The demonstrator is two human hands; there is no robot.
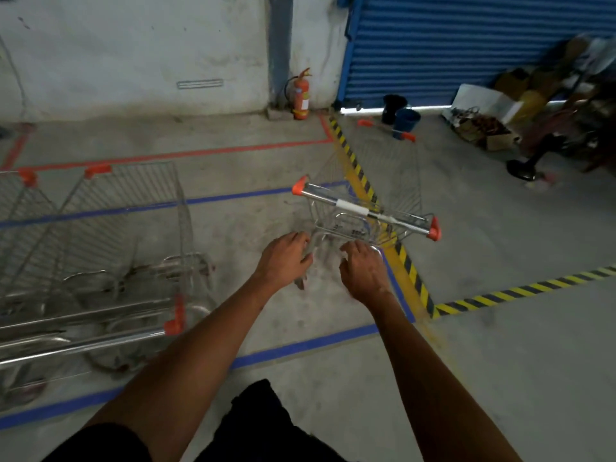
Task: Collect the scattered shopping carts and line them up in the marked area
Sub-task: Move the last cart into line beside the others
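Left hand [283,260] and right hand [365,270] both loose, holding nothing, just short of cart [366,208] handle. Cart straddles striped tape [410,271]; two nested carts [100,248] left.

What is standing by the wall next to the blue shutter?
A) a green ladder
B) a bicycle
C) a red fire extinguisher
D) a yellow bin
C: a red fire extinguisher stands on the floor against the white wall, just left of the blue roller shutter.
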